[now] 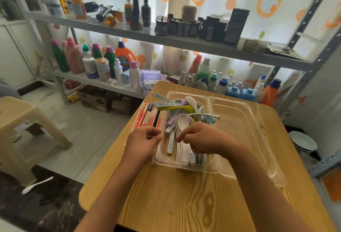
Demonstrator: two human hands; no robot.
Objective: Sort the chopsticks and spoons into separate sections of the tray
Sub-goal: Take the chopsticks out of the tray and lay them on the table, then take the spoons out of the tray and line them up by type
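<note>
A wooden table (184,204) stands in front of a grey metal shelving unit (184,44) crowded with detergent bottles (73,56) on its lower shelf and pump bottles (78,5) and dark jars (162,25) above. Left of the table sits a beige plastic stool (24,130); cardboard boxes (96,100) lie beneath the shelving. Stacked bowls (302,142) rest to the table's right.

Just one camera here, worn on the person's head, so it looks forward and down over the wooden desk (184,204) from its near edge. It sits close above the desk, forearms reaching in from the bottom. It's wide-angle: straight lines bow, and beyond the desk's far edge the metal shelf rack (166,41) fills the top.
</note>
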